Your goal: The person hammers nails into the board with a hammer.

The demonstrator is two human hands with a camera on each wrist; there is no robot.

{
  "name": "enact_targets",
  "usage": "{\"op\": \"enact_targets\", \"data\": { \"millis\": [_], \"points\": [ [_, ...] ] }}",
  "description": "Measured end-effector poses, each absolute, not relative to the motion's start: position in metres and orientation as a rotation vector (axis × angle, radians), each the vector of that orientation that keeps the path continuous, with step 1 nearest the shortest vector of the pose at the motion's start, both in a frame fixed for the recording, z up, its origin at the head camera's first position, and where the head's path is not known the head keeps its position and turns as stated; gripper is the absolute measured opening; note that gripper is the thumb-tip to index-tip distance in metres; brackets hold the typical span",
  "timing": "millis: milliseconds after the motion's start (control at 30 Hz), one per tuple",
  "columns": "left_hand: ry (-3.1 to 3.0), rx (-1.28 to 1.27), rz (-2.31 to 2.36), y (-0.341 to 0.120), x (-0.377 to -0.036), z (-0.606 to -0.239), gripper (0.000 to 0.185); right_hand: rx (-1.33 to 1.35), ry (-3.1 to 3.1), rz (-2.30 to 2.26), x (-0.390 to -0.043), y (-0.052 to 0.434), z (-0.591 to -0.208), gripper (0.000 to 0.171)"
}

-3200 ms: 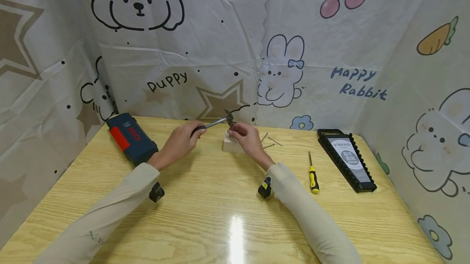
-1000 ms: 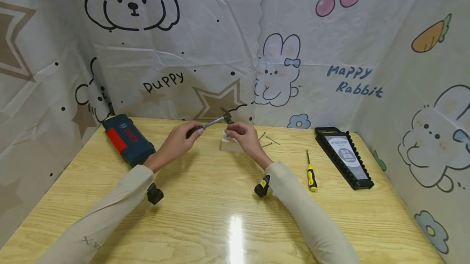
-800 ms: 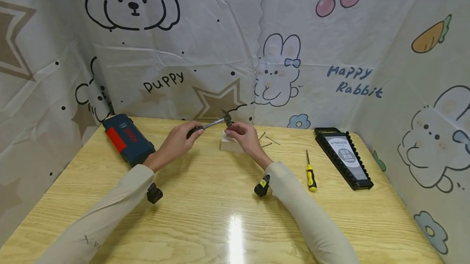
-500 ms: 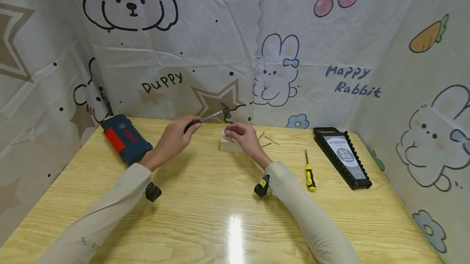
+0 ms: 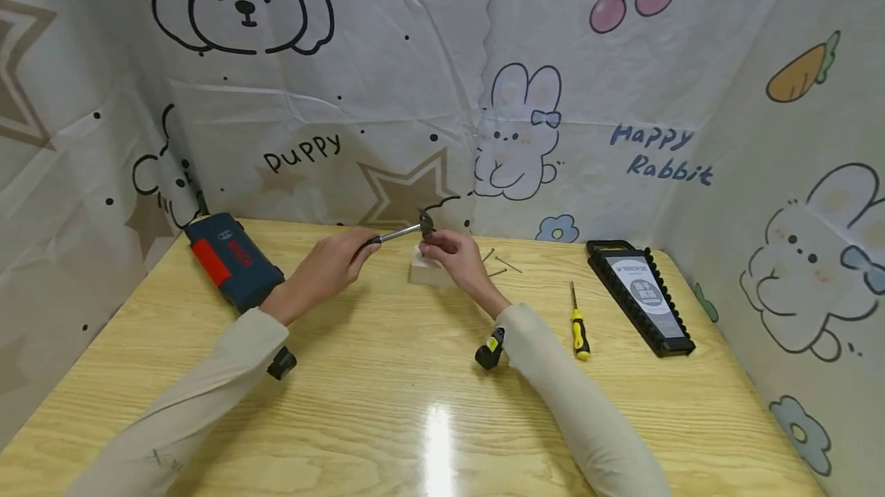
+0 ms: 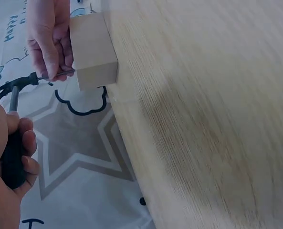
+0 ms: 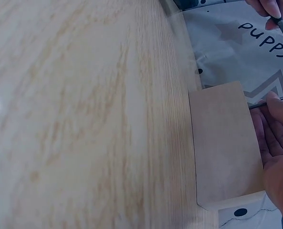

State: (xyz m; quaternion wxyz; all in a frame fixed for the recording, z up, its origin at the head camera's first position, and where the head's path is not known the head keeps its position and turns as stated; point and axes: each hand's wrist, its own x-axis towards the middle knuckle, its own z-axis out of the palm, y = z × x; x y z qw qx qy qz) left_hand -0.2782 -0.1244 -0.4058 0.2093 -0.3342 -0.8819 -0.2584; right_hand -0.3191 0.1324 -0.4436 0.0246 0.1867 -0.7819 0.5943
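My left hand (image 5: 335, 263) grips the dark handle of a claw hammer (image 5: 401, 233). In the left wrist view its fingers curl round the grip, and the hammer head (image 6: 26, 82) meets the outer end of a nail (image 6: 66, 73). Thumb and fingers of my right hand (image 5: 463, 257) pinch that nail, its point at the face of a pale wooden block (image 5: 427, 273). The block lies flat near the table's back edge, partly hidden by the right hand in the head view. In the right wrist view the block (image 7: 227, 143) stands beside the right palm.
Several loose nails (image 5: 508, 264) lie just right of the block. Farther right are a yellow-and-black screwdriver (image 5: 579, 332) and a black tool rack (image 5: 643, 297) with a label. A dark blue and red Bosch case (image 5: 235, 259) sits at the left. Printed cloth (image 5: 387, 97) hangs behind the table.
The hammer head rose off the nail about half a second ago and is now back down on it. My right hand stays on the nail at the block. The head view has shifted slightly.
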Motion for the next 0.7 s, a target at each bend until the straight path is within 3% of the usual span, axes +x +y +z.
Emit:
{"op": "enact_targets", "data": {
  "millis": [700],
  "points": [
    [-2.425, -0.899, -0.766, -0.127, -0.278, -0.414, 0.018, 0.57, -2.411, 1.803, -0.32, 0.128, -0.445, 0.018]
  ]
}}
